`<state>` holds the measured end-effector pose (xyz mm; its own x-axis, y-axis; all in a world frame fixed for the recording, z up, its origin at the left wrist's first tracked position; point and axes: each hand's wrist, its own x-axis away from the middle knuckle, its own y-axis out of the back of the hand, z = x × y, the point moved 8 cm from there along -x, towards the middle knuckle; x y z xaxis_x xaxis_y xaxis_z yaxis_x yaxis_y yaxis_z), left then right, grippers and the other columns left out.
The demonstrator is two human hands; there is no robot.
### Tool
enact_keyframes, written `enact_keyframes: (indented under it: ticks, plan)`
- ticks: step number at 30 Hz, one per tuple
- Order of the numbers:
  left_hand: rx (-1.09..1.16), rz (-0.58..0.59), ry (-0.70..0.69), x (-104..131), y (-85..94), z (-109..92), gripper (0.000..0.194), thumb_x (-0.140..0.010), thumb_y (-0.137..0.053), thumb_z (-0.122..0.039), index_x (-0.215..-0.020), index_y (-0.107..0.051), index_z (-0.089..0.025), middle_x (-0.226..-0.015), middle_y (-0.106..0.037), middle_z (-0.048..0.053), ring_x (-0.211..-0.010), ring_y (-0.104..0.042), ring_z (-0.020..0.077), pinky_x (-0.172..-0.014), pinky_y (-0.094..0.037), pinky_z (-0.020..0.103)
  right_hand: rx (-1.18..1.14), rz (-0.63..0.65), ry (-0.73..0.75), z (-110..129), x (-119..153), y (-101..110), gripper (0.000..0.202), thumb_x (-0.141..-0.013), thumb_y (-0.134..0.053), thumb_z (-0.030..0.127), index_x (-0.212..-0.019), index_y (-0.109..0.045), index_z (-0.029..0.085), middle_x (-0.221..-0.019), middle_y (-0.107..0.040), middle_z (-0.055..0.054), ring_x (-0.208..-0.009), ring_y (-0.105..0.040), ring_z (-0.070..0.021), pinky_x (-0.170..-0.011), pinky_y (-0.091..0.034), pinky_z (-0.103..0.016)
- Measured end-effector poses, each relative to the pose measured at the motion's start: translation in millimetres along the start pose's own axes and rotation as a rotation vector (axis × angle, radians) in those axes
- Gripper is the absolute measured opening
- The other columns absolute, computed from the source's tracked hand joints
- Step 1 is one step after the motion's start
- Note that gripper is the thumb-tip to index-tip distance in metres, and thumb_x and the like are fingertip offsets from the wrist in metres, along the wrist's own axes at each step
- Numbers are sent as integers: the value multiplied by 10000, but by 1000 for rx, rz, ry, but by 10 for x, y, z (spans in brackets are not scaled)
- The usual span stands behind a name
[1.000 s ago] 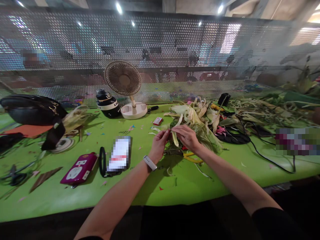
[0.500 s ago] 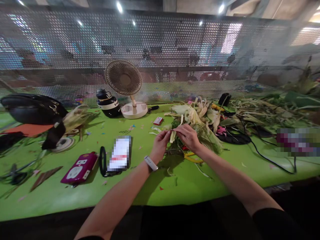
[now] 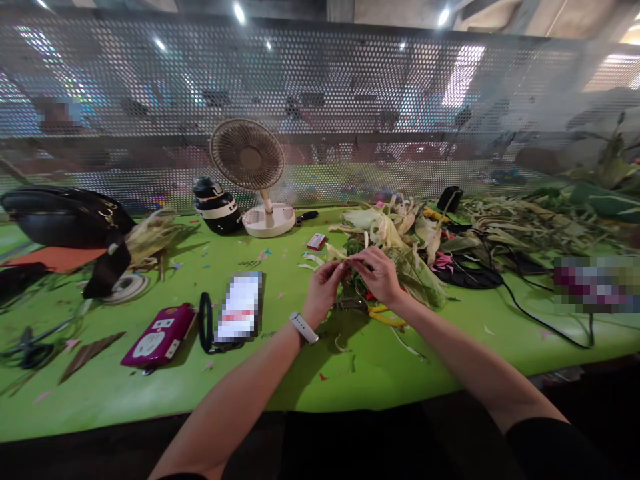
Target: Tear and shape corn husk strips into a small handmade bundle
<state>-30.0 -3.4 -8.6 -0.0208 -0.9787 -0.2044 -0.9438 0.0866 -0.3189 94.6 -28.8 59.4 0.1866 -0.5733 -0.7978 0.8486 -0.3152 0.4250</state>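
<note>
My left hand (image 3: pixel 323 287), with a pale watch on its wrist, is closed in a pinch. Its fingertips meet those of my right hand (image 3: pixel 377 273), whose thumb and fingers are pinched as well. A narrow pale strip of corn husk (image 3: pixel 335 252) sticks out to the upper left from between the fingertips; the rest of it is hidden by the fingers. Just behind my hands lies a heap of pale and green corn husks (image 3: pixel 385 227). Below my right hand is a yellow-handled tool (image 3: pixel 387 316), partly covered.
On the green table (image 3: pixel 300 373) are a phone (image 3: pixel 239 307), a purple device (image 3: pixel 159 337), scissors (image 3: pixel 33 352) and a small red box (image 3: pixel 316 241). A fan (image 3: pixel 247 157) and black bottle (image 3: pixel 217 208) stand before a perforated metal screen (image 3: pixel 340 87). A cable (image 3: pixel 530 320) runs at right.
The husk strip hung down below my fingertips before; now a pale strip points up and left from them. Both hands stay in almost the same place.
</note>
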Motion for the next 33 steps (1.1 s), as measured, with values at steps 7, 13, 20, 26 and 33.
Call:
enact_keyframes:
  ticks: [7, 13, 20, 26, 33]
  plan:
    - [-183, 19, -104, 4, 4, -61, 270, -703, -682, -421, -738, -672, -154, -684, -661, 13, -643, -560, 122, -634, -444, 248, -21, -43, -85, -27, -6, 2, 115, -855, -590, 269, -809, -666, 195, -735, -616, -26, -695, -578, -145, -664, -471, -254]
    - [-207, -28, -137, 4, 48, -68, 252, -714, -671, -399, -808, -695, -166, -754, -683, 28, -685, -586, 136, -668, -465, 266, -71, -45, -160, -42, -11, 0, 143, -838, -598, 311, -773, -664, 202, -724, -625, -26, -694, -578, -152, -664, -469, -264]
    - [-234, -90, -120, -10, 103, -34, 244, -691, -679, -381, -785, -690, -156, -732, -672, 25, -659, -565, 128, -649, -460, 265, -312, -11, -465, -332, 71, -135, 276, -761, -640, 448, -694, -627, 181, -646, -611, 2, -586, -530, -130, -571, -438, -251]
    - [-279, -76, -151, 16, 80, -128, 211, -720, -653, -354, -780, -690, -155, -741, -680, 20, -675, -569, 127, -661, -469, 256, -389, -24, -529, -396, 99, -180, 295, -724, -655, 473, -744, -614, 182, -677, -618, 4, -603, -536, -130, -578, -441, -249]
    - [-236, -69, -111, 38, 52, -175, 199, -710, -669, -335, -789, -701, -154, -759, -685, 21, -689, -565, 127, -690, -463, 255, -297, -17, -443, -319, 72, -145, 246, -788, -597, 417, -705, -620, 186, -640, -601, 6, -586, -523, -128, -573, -437, -243]
